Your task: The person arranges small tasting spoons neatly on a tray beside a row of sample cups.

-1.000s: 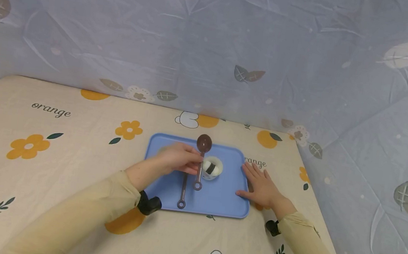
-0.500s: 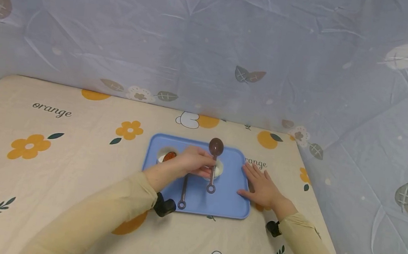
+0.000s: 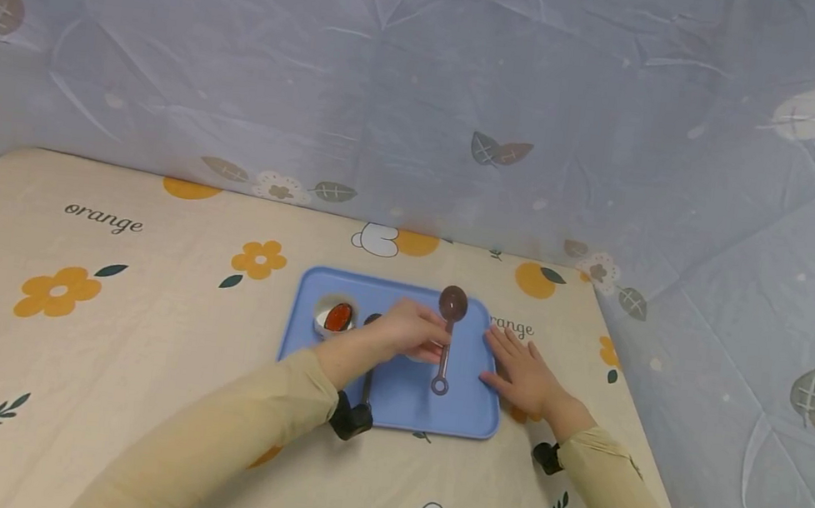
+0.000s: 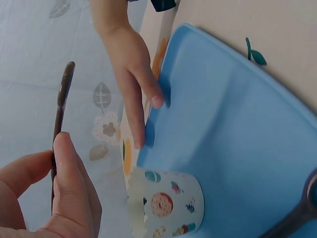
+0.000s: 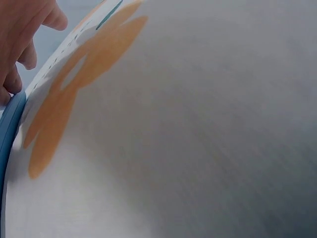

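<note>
My left hand pinches a brown spoon by its handle, raised over the right half of the blue tray. The spoon's bowl points away from me and its ring end towards me. Straight, spread fingers of my right hand rest at the tray's right edge. Beneath my left hand, hidden in the head view, stands a printed paper cup. Another paper cup, at the tray's left, contains a white piece with an orange-red top. A second dark spoon lies on the tray, partly covered by my left arm.
A cream tablecloth with printed oranges and flowers lies under the tray. Grey-blue patterned fabric hangs behind the table and along its right side. Black wrist cameras sit on both wrists.
My left hand has carried the brown spoon to the right, over and past the right-hand cup. The left cup with its orange-red piece has come into view. My right hand has stayed put.
</note>
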Demonstrator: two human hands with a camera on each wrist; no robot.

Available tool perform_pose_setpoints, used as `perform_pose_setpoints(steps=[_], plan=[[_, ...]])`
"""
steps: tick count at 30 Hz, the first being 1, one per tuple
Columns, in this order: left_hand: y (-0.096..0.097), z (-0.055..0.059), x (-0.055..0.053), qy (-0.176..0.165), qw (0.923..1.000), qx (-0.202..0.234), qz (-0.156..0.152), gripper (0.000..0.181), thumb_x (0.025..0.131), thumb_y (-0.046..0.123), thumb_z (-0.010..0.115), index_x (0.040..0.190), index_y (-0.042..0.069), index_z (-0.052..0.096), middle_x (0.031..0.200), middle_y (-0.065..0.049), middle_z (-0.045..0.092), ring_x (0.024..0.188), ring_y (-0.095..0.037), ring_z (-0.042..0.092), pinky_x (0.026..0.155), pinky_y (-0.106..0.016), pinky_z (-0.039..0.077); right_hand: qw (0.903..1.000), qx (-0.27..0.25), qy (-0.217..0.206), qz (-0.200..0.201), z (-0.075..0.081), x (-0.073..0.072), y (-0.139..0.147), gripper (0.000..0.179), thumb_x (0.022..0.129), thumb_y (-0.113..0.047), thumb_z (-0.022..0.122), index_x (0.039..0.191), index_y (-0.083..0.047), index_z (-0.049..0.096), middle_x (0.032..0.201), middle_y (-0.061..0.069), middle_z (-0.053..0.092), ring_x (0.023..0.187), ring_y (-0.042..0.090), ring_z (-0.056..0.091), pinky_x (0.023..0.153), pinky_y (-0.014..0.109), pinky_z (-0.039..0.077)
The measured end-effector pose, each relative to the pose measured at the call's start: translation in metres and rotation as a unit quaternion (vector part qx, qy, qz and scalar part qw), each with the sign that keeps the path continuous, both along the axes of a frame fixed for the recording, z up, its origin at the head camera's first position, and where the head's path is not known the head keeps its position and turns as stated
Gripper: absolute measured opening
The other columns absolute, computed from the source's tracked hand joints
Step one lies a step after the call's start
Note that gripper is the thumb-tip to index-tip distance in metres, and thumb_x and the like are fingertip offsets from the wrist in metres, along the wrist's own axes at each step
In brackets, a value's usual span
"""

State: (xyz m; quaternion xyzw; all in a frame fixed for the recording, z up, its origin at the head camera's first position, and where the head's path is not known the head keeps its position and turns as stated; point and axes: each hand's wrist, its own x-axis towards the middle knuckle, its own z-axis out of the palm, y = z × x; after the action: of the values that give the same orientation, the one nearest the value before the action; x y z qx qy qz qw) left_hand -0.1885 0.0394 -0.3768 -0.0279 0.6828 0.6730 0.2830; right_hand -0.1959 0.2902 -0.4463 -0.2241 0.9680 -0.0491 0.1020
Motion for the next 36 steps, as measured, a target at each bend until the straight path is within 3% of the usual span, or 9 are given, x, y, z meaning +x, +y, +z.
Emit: perform_pose_setpoints(steps=[10,16,24,36], plan=[[0.019,-0.009,0.005,0.027,0.9996,-0.005,-0.002,0.027,0.083,-0.002,0.061,0.109,-0.01,0.06,0.08,-0.015,0.066,0.053,-0.008,0.059,0.061,-0.024,0.059,0.9987,-0.048,0.013,0.015,0.0,0.002,0.001,0.061,0.096,-0.037,0.043,0.146,-0.008,0.025,0.153,0.014,0.025,0.141,0.039,0.019,0.111,0.067,0.015],[0.032,-0.017,0.009,0.072,0.9972,-0.019,0.007,0.024,0.08,-0.003,0.062,0.103,-0.009,0.061,0.089,-0.024,0.068,0.052,-0.009,0.059,0.057,-0.022,0.058,0.9986,-0.05,0.012,0.015,-0.002,0.001,0.003,0.061,0.096,-0.038,0.042,0.147,-0.009,0.025,0.153,0.014,0.025,0.142,0.039,0.019,0.111,0.067,0.015],[0.046,-0.022,0.015,0.094,0.9948,-0.039,0.003,0.02,0.081,-0.002,0.061,0.1,-0.008,0.06,0.089,-0.02,0.068,0.054,-0.009,0.056,0.053,-0.019,0.056,0.9996,-0.025,0.004,0.009,-0.002,-0.001,0.002,0.061,0.097,-0.035,0.043,0.147,-0.007,0.023,0.154,0.013,0.022,0.143,0.037,0.017,0.112,0.065,0.016],[0.05,-0.033,0.019,0.14,0.9874,-0.075,-0.005,0.012,0.084,-0.002,0.059,0.094,-0.007,0.057,0.087,-0.021,0.067,0.056,-0.011,0.057,0.051,-0.019,0.055,0.9991,-0.042,-0.004,0.007,-0.001,0.0,0.001,0.062,0.096,-0.034,0.045,0.147,-0.008,0.022,0.155,0.012,0.021,0.142,0.038,0.018,0.112,0.066,0.015]])
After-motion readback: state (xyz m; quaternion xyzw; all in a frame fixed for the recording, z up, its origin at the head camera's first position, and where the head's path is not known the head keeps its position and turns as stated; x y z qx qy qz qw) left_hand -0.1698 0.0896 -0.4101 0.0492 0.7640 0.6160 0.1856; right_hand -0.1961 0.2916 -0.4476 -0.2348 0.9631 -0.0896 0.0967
